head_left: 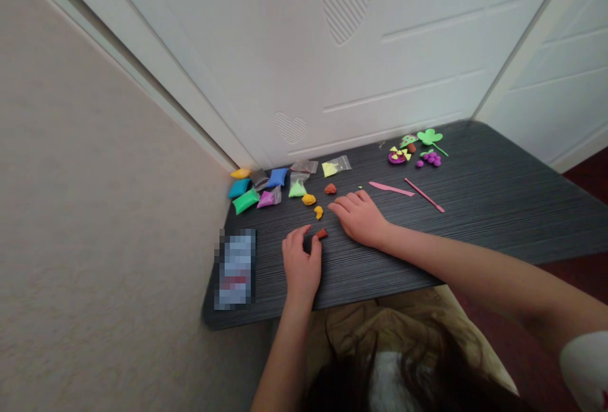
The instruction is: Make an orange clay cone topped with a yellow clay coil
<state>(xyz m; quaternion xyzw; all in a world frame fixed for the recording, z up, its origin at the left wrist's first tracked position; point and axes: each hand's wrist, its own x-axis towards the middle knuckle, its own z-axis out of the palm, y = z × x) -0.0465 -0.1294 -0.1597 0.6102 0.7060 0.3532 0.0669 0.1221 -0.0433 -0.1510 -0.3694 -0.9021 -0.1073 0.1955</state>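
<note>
My left hand (303, 266) rests on the dark table with thumb and fingers apart in a curve. A short reddish-brown clay roll (322, 233) lies at its thumb tip, seemingly touching it. Palm down on the tabletop, my right hand (360, 217) has its fingers stretched out flat; anything beneath it is hidden. Just beyond the hands are a brown clay lump (330, 189), a yellow-orange clay lump (308, 199) and a smaller curved yellow-orange piece (318, 212). A pink plastic clay knife (392, 189) and a thin pink modelling stick (424, 195) lie right of my right hand.
Several bags of coloured clay, including a blue one (277, 177) and a green one (246, 201), fill the back left. A blurred-out flat object (236, 269) lies front left. Back right are a green clay clover (429, 137) and purple clay grapes (431, 158). A white panel (266, 51) stands behind.
</note>
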